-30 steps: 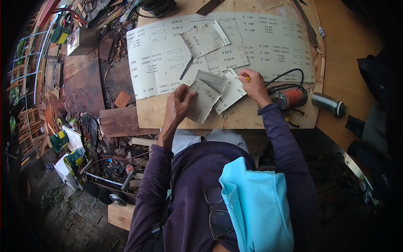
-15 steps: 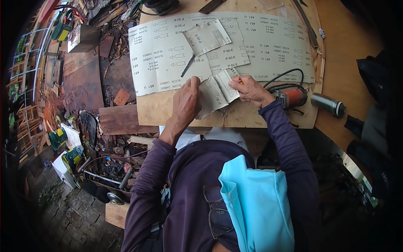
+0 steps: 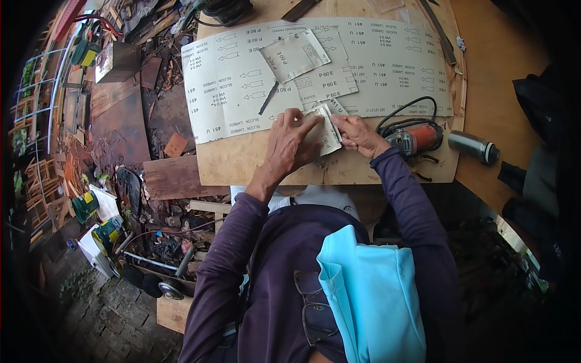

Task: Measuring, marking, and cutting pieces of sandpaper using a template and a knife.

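A small folded piece of sandpaper [image 3: 330,143], pale backing outward, stands slightly raised above the near part of the plywood board. My right hand [image 3: 358,134] pinches its right edge between thumb and fingers. At its left side is my left hand [image 3: 289,144], fingers apart, with the fingertips over or against the fold; whether they press on it is unclear. Just beyond lies a large sandpaper sheet [image 3: 227,91], backing up, with loose cut pieces on top, one a creased square [image 3: 295,57]. A thin dark strip [image 3: 269,98] also rests there.
Right of my right hand sits an orange and grey angle grinder [image 3: 419,138] with a black cord, beside yellow-and-black handles [image 3: 425,168]. A metal cylinder [image 3: 472,147] lies further right. At the far edge stands a dark power tool [image 3: 225,8]. Scrap wood [image 3: 175,174] litters the ground left.
The sandpaper piece has folded over and looks narrower. My left hand has moved right and spread its fingers. A yellow object formerly showing at my right fingers is no longer visible there.
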A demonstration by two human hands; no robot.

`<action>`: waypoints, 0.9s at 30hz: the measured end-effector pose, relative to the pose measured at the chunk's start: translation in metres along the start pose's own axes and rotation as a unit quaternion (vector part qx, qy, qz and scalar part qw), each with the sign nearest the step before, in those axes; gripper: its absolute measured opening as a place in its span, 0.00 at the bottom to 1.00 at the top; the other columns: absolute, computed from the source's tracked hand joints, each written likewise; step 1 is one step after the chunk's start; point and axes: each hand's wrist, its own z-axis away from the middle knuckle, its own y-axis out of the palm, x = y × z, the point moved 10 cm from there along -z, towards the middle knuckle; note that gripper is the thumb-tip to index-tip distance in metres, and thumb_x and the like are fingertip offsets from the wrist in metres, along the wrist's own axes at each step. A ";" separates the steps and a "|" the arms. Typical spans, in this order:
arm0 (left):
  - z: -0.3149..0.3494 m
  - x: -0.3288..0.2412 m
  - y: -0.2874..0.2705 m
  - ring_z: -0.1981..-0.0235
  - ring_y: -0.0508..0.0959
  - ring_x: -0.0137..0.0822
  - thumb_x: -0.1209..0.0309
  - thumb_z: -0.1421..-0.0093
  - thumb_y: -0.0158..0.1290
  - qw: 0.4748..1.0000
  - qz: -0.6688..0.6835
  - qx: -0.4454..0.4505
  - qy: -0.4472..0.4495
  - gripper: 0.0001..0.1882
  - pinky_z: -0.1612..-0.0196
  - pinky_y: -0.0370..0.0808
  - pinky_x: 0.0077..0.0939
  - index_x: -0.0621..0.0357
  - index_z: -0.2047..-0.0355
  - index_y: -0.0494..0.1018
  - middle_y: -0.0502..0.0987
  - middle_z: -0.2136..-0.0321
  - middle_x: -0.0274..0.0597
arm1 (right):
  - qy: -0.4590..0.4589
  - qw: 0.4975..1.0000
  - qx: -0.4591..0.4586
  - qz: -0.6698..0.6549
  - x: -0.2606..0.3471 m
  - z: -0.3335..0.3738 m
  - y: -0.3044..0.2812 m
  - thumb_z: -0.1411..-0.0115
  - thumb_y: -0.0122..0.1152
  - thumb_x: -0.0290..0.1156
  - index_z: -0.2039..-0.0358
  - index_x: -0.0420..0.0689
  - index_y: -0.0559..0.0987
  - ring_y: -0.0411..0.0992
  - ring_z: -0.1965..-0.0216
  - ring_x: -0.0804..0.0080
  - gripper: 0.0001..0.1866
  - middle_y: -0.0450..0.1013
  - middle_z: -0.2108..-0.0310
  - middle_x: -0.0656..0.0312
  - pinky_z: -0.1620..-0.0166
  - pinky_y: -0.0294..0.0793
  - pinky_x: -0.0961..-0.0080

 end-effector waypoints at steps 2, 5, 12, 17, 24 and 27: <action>-0.004 0.001 0.002 0.51 0.72 0.51 0.61 0.47 0.69 1.000 0.014 0.009 -0.010 0.35 0.45 0.71 0.44 0.40 0.38 0.74 0.69 0.51 0.50 | -0.027 0.998 0.028 0.055 0.002 -0.002 -0.002 0.27 0.61 0.40 0.65 0.48 0.74 0.52 0.86 0.92 0.12 0.58 0.82 0.78 0.83 0.51 0.86; -0.005 0.008 0.001 0.53 0.73 0.51 0.61 0.47 0.69 1.000 0.024 0.005 -0.019 0.35 0.47 0.72 0.44 0.41 0.37 0.74 0.71 0.53 0.51 | -0.046 0.996 0.053 0.062 0.005 -0.003 -0.001 0.29 0.63 0.37 0.64 0.46 0.75 0.53 0.85 0.91 0.11 0.58 0.82 0.78 0.82 0.51 0.84; -0.011 0.026 0.005 0.53 0.72 0.49 0.59 0.44 0.68 0.997 0.035 0.037 -0.051 0.34 0.45 0.71 0.42 0.37 0.35 0.74 0.72 0.54 0.47 | -0.046 0.992 0.003 0.115 0.003 -0.014 -0.014 0.29 0.62 0.36 0.72 0.45 0.75 0.52 0.84 0.90 0.14 0.58 0.83 0.78 0.81 0.48 0.81; -0.008 0.023 0.007 0.58 0.71 0.47 0.63 0.47 0.70 0.997 0.046 0.054 -0.012 0.42 0.51 0.70 0.38 0.47 0.32 0.68 0.73 0.57 0.46 | -0.081 0.978 0.015 0.193 0.008 -0.010 -0.005 0.29 0.60 0.37 0.75 0.46 0.70 0.53 0.78 0.89 0.18 0.56 0.79 0.78 0.76 0.52 0.80; -0.007 0.028 0.012 0.57 0.72 0.49 0.65 0.46 0.69 0.998 0.032 0.041 -0.029 0.43 0.49 0.71 0.41 0.56 0.31 0.64 0.72 0.59 0.48 | -0.102 0.975 0.015 0.196 0.007 -0.010 -0.007 0.28 0.58 0.34 0.69 0.44 0.76 0.55 0.81 0.89 0.12 0.59 0.79 0.77 0.78 0.53 0.82; -0.009 0.032 0.013 0.57 0.73 0.52 0.66 0.42 0.66 0.996 0.059 0.049 -0.037 0.39 0.51 0.72 0.43 0.56 0.32 0.65 0.72 0.59 0.50 | -0.104 0.975 0.001 0.196 0.012 -0.008 -0.006 0.29 0.57 0.34 0.72 0.44 0.74 0.55 0.79 0.89 0.14 0.58 0.80 0.77 0.76 0.53 0.81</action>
